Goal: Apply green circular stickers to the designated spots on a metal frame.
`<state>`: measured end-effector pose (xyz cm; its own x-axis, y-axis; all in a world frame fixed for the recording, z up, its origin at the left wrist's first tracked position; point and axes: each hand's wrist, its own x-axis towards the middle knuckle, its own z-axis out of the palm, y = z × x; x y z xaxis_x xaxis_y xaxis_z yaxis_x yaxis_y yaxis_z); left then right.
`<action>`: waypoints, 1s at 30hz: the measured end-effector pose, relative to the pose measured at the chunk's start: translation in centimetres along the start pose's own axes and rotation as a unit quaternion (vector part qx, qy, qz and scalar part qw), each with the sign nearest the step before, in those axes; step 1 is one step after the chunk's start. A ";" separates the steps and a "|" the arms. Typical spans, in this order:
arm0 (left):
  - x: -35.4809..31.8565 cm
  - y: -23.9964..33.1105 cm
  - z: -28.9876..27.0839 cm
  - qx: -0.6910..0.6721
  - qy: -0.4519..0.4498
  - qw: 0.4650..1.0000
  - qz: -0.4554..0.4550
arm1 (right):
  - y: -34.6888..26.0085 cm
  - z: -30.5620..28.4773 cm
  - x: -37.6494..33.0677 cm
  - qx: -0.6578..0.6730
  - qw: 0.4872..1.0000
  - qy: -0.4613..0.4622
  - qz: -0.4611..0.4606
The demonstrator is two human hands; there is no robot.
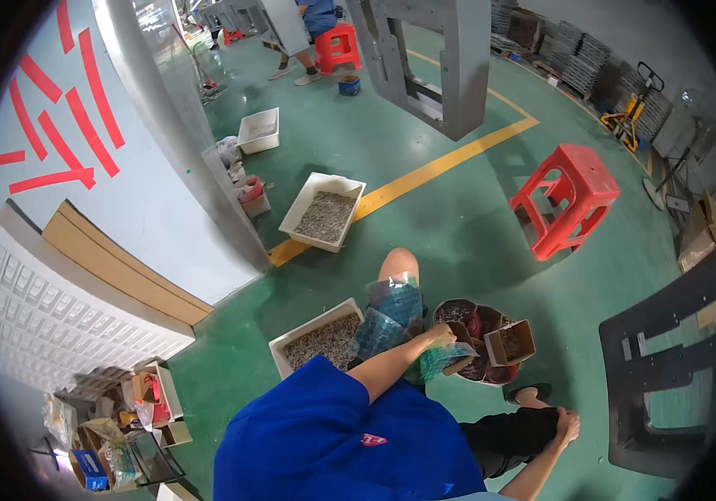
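Observation:
My left hand [437, 336] is closed, its fingers curled at the near-left rim of a round tub [491, 382]; what is in them, if anything, is hidden. Clear, dotted plastic sheeting like bubble wrap [379, 334] covers my left thigh, and another piece hangs below that hand. Inside the tub are small open cardboard boxes [511, 343] and loose dark small parts. Over my right knee lies my right hand [569, 426], fingers relaxed and holding nothing. To the left of my leg stands a white bin [278, 349] filled with small metal-looking parts.
Ahead are more white bins [293, 219] and a red plastic stool [589, 179]. A grey frame panel [468, 92] stands beyond; a dark one [617, 401] is at right. Cardboard boxes [91, 438] crowd the lower left. Another person [318, 21] sits far off near a red stool.

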<state>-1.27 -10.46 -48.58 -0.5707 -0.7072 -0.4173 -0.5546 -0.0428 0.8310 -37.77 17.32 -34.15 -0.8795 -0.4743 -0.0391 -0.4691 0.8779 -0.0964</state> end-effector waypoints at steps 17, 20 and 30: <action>-0.8 0.4 -0.3 0.011 -0.012 1.000 0.005 | 0.8 0.7 -0.4 -0.015 1.000 0.015 0.010; -0.6 0.4 -0.7 -0.040 -0.029 0.998 0.038 | 0.4 0.6 -0.2 -0.007 1.000 -0.001 0.022; 5.3 14.1 -14.4 -0.336 0.142 0.916 0.169 | 1.1 0.6 -0.3 -0.002 0.999 0.011 0.032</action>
<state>-3.40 -24.93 -33.80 -0.4069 -0.9114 -0.0614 0.1766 -0.1444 0.9736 -38.00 18.41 -34.85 -0.9096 -0.4148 -0.0226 -0.4113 0.9070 -0.0902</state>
